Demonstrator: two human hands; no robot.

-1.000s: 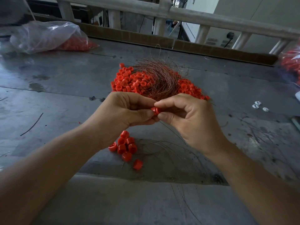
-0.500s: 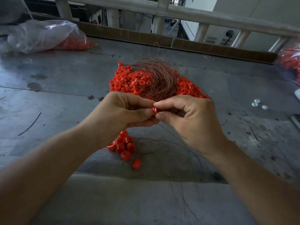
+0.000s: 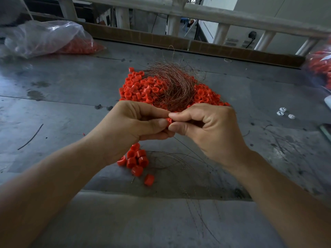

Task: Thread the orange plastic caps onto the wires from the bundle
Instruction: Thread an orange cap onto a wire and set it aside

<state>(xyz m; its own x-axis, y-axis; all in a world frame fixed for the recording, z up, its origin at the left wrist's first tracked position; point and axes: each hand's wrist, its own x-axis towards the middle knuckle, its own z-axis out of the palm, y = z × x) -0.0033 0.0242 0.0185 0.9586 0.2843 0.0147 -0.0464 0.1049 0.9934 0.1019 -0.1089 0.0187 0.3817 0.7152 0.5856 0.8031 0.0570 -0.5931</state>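
Orange cap (image 3: 168,120) mostly hidden between left hand (image 3: 132,126) and right hand (image 3: 211,127) fingers.

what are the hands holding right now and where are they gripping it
One orange cap, pinched by its sides between the thumb and forefinger tips of the left hand and right hand. Whether a wire is also held cannot be told.

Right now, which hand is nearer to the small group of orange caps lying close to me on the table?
Left. The left hand is directly above the small group of caps; the right hand is off to their right.
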